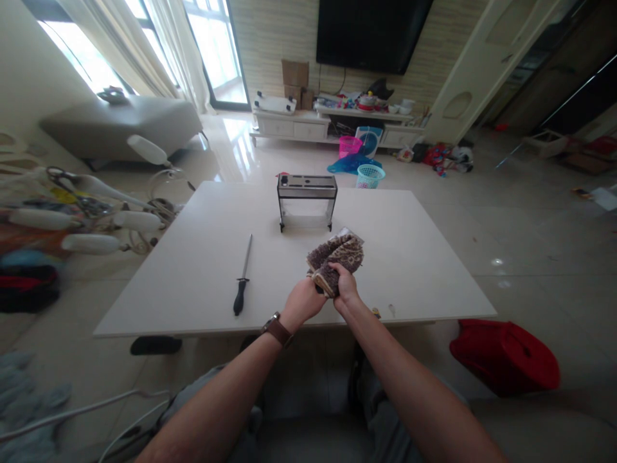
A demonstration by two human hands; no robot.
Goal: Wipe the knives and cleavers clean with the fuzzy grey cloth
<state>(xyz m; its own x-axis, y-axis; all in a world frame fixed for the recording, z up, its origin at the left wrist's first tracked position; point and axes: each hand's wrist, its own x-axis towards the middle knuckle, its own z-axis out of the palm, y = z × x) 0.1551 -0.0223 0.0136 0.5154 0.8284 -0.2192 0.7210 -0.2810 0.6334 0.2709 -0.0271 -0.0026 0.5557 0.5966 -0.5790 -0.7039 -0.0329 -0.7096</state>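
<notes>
Above the near edge of the white table (183, 270), my left hand (304, 299) is closed round a dark handle, apparently a knife's. A brown patterned cloth (343, 254) is folded over most of that knife, and a shiny bit of blade (355, 234) shows past the cloth's far side. My right hand (346, 286) grips the cloth from the right, thumb on top. To the left lies a honing steel (241, 283) with its black handle towards me. Beyond the cloth stands a knife block (308, 186) with a slotted metal top and clear sides.
Small items (376, 312) lie at the table's near edge, right of my hands. A red stool (506, 357) is beside the near right corner. A turquoise basket (370, 175) stands on the floor past the far edge. White lamp arms (139, 220) crowd the left side.
</notes>
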